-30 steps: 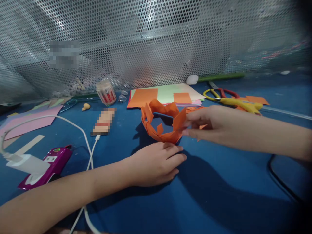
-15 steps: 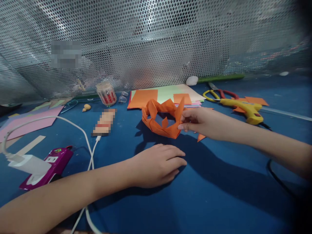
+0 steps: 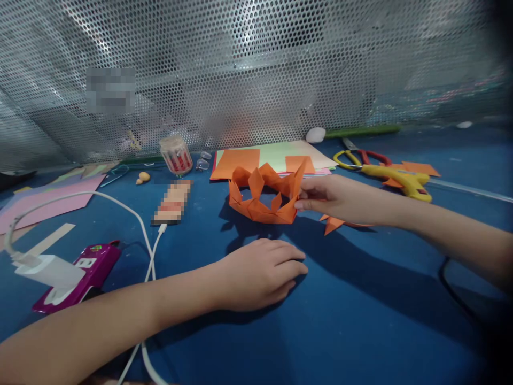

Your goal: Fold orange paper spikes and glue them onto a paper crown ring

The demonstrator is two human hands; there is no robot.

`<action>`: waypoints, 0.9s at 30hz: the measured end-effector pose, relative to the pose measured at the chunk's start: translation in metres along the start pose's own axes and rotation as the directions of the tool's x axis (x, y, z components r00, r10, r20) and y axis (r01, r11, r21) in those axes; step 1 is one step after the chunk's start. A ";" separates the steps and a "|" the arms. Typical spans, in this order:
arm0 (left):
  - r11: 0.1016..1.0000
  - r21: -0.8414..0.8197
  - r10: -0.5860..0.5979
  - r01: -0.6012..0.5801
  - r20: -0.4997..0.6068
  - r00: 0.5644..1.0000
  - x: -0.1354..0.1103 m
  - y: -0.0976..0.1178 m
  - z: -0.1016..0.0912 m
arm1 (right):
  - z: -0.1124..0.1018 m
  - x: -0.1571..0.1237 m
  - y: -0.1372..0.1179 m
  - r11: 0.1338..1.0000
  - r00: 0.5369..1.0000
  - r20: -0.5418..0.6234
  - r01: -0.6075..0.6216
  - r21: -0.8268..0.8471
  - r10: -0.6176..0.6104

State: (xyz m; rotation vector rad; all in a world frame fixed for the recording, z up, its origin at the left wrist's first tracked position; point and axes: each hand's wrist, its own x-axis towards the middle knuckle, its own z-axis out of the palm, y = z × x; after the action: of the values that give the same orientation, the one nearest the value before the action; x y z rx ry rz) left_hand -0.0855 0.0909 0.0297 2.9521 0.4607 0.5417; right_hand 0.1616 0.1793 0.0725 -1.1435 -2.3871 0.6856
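An orange folded-paper crown (image 3: 264,213), a ring with pointed tips, is held just above the blue table. My right hand (image 3: 326,195) pinches its right side between thumb and fingers. Nearer to me, my left hand (image 3: 262,275) rests palm down on the table, fingers stretched out, holding nothing. Folded orange paper pieces (image 3: 333,224) lie below my right hand, partly hidden by it.
Behind the crown is a stack of coloured paper (image 3: 276,154). Scissors (image 3: 366,156) and a yellow glue gun (image 3: 409,182) lie to the right. Leftward are a jar (image 3: 176,155), a blurred phone (image 3: 173,202), white cables and a purple power strip (image 3: 98,270).
The crown, still pinched in my right hand, has turned and tilted slightly, its left side shifting a little left. My left hand has stayed where it was.
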 end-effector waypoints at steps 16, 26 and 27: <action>0.989 0.067 -0.130 0.131 -0.017 0.991 0.001 0.003 -0.005 | 0.045 -0.022 -0.043 0.985 0.957 -0.271 -0.062 0.162 0.105; 0.960 0.196 -0.192 0.201 -0.063 0.979 0.003 0.000 -0.013 | -0.034 -0.043 -0.012 0.977 0.914 -0.406 -0.080 -0.196 -0.007; 0.953 0.226 -0.186 0.201 -0.086 0.979 0.003 -0.002 -0.014 | -0.034 -0.045 0.002 0.972 0.932 -0.361 -0.071 -0.226 -0.016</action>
State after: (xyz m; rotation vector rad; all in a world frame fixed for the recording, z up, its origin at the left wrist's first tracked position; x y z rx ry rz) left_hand -0.0882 0.0940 0.0436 3.0654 0.8674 0.5971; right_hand 0.2072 0.1531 0.0920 -1.2748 -2.1752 0.1756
